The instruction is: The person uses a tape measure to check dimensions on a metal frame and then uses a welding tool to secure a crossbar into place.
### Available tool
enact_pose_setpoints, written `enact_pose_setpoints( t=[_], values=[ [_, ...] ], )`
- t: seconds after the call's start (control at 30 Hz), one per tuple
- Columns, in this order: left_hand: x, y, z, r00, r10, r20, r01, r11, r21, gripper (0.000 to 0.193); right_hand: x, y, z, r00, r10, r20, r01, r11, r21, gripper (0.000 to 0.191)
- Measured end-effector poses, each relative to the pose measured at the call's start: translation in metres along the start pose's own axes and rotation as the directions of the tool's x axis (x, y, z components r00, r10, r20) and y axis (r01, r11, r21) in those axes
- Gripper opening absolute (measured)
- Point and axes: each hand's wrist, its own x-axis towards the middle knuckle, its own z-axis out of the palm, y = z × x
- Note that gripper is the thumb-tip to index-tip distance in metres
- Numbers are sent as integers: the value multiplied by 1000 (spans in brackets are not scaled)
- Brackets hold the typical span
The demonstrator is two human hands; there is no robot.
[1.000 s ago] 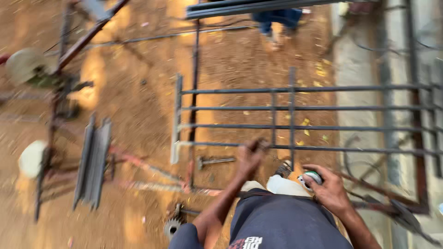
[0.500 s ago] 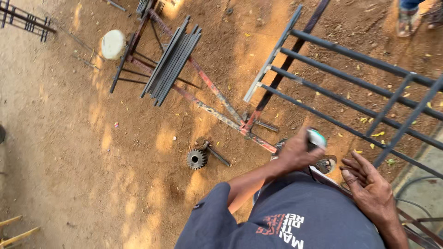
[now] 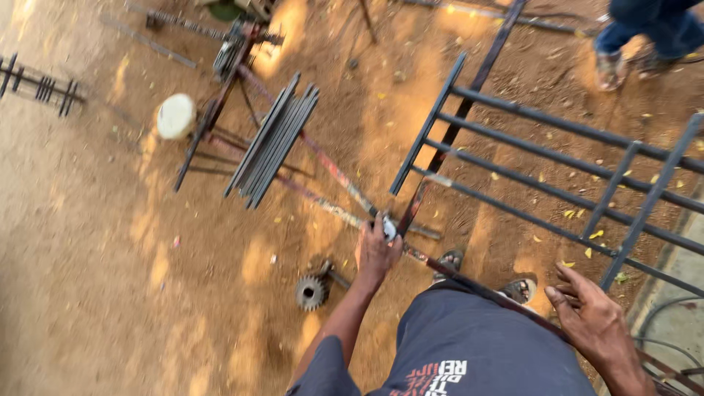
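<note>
My left hand (image 3: 376, 253) reaches down over the dirt ground, shut on a small round silvery object (image 3: 389, 229); I cannot tell what it is. It hovers just over a rusty angle rail (image 3: 334, 172) where the rail meets the corner of a dark metal grille (image 3: 557, 172) lying flat. My right hand (image 3: 590, 326) is open with its fingers spread, holds nothing, and sits beside my thigh above a thin rusty bar (image 3: 484, 290). My sandalled feet (image 3: 517, 290) stand by the grille's near edge.
A bundle of dark flat steel bars (image 3: 275, 143) rests on a rusty frame, with a white disc (image 3: 176, 116) beside it. A toothed gear (image 3: 311, 292) lies on the dirt. Another person's feet (image 3: 638, 51) stand at the top right. A small black grille (image 3: 37, 84) lies far left.
The view has swung left and downward. The round object was by my right hand one second ago and is now in my left hand, which has stretched toward the rail. My right hand has opened.
</note>
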Motion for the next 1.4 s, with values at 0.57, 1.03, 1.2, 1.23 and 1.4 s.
enact_pose_setpoints(
  t=[0.57, 1.03, 1.2, 1.23, 1.4],
  values=[
    [42, -10, 0, 999, -9, 35, -3, 946, 325, 90, 100, 7, -48, 857, 55, -512, -131, 985, -113, 33],
    [53, 33, 10, 943, 268, -199, -272, 962, 10, 60, 194, 6, -29, 869, 386, -310, -415, 909, -32, 41],
    [39, 84, -14, 962, 261, -82, -272, 882, -384, 48, 171, -7, -35, 882, 430, -191, -348, 870, 350, 41],
    [38, 97, -20, 974, 227, 14, -195, 865, -462, 47, 161, -14, -37, 894, 411, -178, -311, 856, 414, 39],
    [32, 157, -24, 822, 16, 569, 411, 675, -613, 52, 93, -44, -24, 999, -43, -33, 55, 807, 588, 51]
  ],
)
